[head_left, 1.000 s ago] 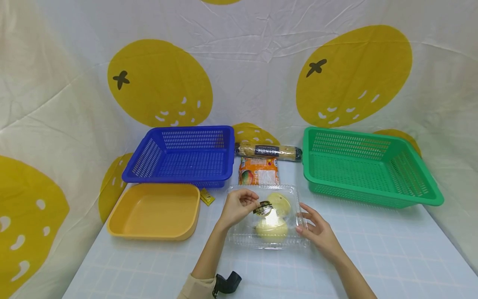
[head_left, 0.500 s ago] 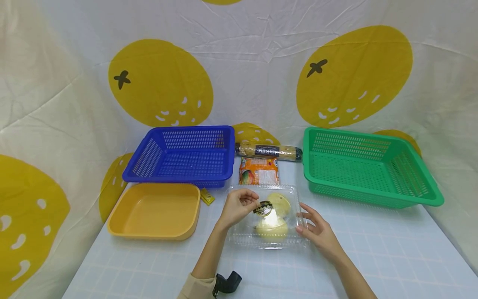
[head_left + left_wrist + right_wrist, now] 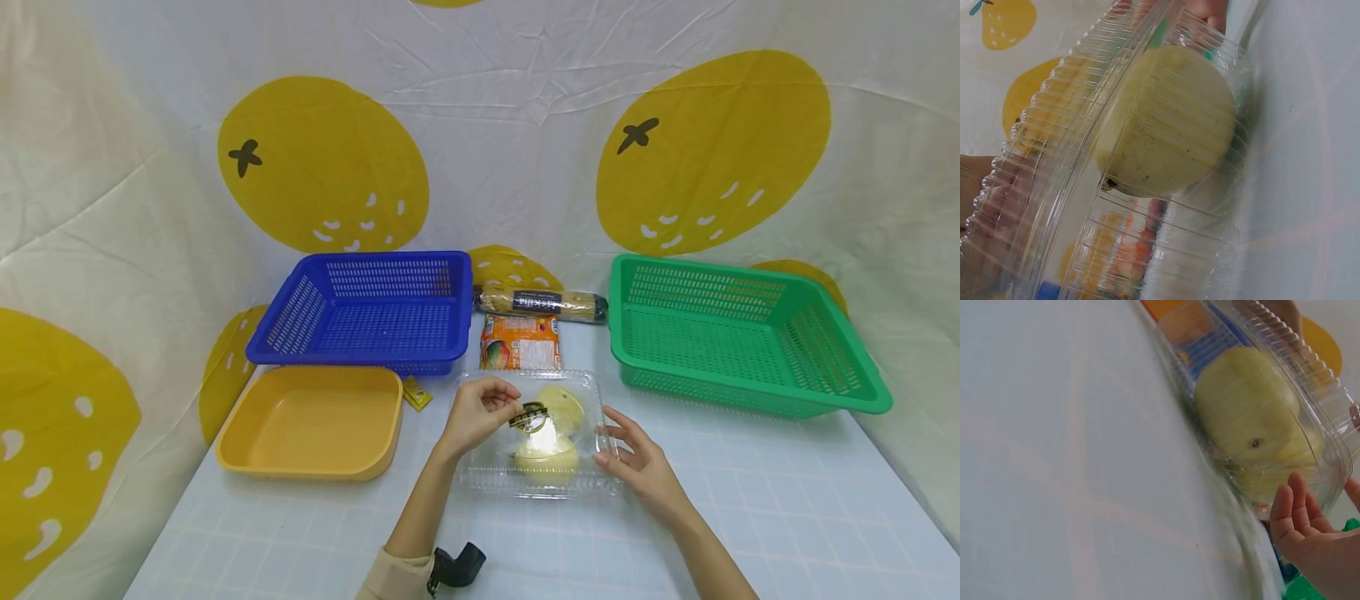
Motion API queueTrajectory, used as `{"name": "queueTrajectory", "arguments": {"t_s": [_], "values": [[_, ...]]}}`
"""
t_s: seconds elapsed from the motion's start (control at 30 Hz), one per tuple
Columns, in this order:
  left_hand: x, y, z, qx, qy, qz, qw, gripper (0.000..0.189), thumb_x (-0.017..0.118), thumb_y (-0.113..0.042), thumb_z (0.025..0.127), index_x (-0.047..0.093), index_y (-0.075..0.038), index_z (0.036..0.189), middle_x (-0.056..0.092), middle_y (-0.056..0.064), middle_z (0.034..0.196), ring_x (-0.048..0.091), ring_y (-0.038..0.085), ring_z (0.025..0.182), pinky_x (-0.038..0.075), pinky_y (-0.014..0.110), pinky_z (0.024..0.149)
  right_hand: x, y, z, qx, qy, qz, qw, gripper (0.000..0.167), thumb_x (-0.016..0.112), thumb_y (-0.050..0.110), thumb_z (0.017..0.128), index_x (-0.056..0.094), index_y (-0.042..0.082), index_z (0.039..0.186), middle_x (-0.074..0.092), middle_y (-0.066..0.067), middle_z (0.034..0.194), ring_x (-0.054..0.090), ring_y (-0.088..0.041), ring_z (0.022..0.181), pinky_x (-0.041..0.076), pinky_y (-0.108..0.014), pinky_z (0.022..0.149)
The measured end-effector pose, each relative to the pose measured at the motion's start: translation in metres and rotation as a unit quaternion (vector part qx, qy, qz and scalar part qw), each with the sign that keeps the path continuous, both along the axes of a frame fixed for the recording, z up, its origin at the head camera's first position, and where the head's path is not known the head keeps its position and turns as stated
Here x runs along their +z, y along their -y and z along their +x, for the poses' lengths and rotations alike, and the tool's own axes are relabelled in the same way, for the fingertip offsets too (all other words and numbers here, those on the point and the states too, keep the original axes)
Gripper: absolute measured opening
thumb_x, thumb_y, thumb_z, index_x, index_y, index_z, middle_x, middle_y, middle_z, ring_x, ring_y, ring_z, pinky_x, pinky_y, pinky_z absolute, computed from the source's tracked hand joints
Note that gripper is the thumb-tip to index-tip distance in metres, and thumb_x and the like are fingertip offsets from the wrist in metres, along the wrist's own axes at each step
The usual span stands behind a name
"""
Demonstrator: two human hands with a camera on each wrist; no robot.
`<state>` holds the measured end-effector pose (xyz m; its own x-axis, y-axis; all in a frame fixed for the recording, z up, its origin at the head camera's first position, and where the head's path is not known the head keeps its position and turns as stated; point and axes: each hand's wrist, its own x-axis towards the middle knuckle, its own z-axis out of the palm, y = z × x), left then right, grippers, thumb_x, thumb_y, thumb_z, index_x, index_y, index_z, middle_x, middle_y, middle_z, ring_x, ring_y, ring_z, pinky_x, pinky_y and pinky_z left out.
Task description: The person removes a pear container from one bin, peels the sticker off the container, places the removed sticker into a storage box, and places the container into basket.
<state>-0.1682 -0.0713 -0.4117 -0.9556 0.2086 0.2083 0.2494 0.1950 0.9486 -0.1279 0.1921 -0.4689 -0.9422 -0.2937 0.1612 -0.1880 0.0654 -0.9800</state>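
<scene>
A clear plastic clamshell box [image 3: 487, 471] stands closed on the table in front of me. Two pale yellow, pear-like round fruits [image 3: 561, 411] lie inside; the nearer one [image 3: 1166, 125] shows small dark specks in the left wrist view. A black and gold label [image 3: 531, 417] is on the lid. My left hand [image 3: 480, 414] is over the lid's left half, thumb and forefinger pinching the label's left end. My right hand [image 3: 637, 462] holds the box's right side, thumb near the rim and fingertips against the wall [image 3: 1297, 487].
Behind the box lie an orange printed packet [image 3: 521, 343] and a wrapped roll of noodles or pasta [image 3: 547, 305]. A blue basket [image 3: 360, 360] and a yellow tub [image 3: 307, 475] are left, with a small yellow sachet [image 3: 416, 393] beside. A green basket [image 3: 735, 398] is right.
</scene>
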Motion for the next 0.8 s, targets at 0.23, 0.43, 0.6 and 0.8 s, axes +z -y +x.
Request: {"name": "queueTrajectory", "arguments": {"t_s": [0.23, 0.43, 0.6, 0.8], "values": [[-0.015, 0.002, -0.007, -0.001, -0.019, 0.008, 0.9998, 0.01, 0.071, 0.003, 0.076, 0.067, 0.006, 0.084, 0.067, 0.015, 0.079, 0.059, 0.011, 0.067, 0.051, 0.02, 0.061, -0.001, 0.0, 0.0, 0.0, 0.001, -0.001, 1.0, 0.064, 0.059, -0.003, 0.089, 0.028, 0.001, 0.145, 0.043, -0.036, 0.125, 0.062, -0.008, 0.099, 0.054, -0.025, 0.076], [0.003, 0.001, 0.002, -0.011, -0.021, 0.01, 0.9997, 0.011, 0.068, 0.008, 0.078, 0.064, 0.013, 0.086, 0.065, 0.023, 0.081, 0.059, 0.014, 0.068, 0.051, 0.02, 0.061, -0.002, 0.0, -0.001, 0.0, 0.001, 0.001, 1.0, 0.064, 0.059, -0.002, 0.089, 0.028, 0.001, 0.145, 0.043, -0.036, 0.126, 0.062, -0.008, 0.1, 0.054, -0.024, 0.077], [0.0, 0.001, 0.001, -0.001, -0.005, 0.007, 1.0, 0.011, 0.069, 0.008, 0.077, 0.065, 0.012, 0.087, 0.066, 0.022, 0.082, 0.058, 0.012, 0.068, 0.05, 0.018, 0.062, -0.002, -0.001, -0.001, 0.0, -0.002, 0.003, 1.0, 0.064, 0.059, -0.002, 0.089, 0.028, 0.001, 0.145, 0.044, -0.036, 0.126, 0.062, -0.008, 0.099, 0.054, -0.024, 0.076], [-0.014, 0.002, -0.007, 0.0, -0.009, 0.017, 0.9998, 0.01, 0.071, 0.004, 0.077, 0.067, 0.008, 0.086, 0.066, 0.016, 0.081, 0.058, 0.008, 0.067, 0.051, 0.019, 0.061, -0.002, -0.001, -0.001, -0.001, -0.002, 0.001, 1.0, 0.064, 0.059, -0.002, 0.089, 0.028, 0.001, 0.145, 0.044, -0.035, 0.125, 0.062, -0.008, 0.099, 0.054, -0.024, 0.076]]}}
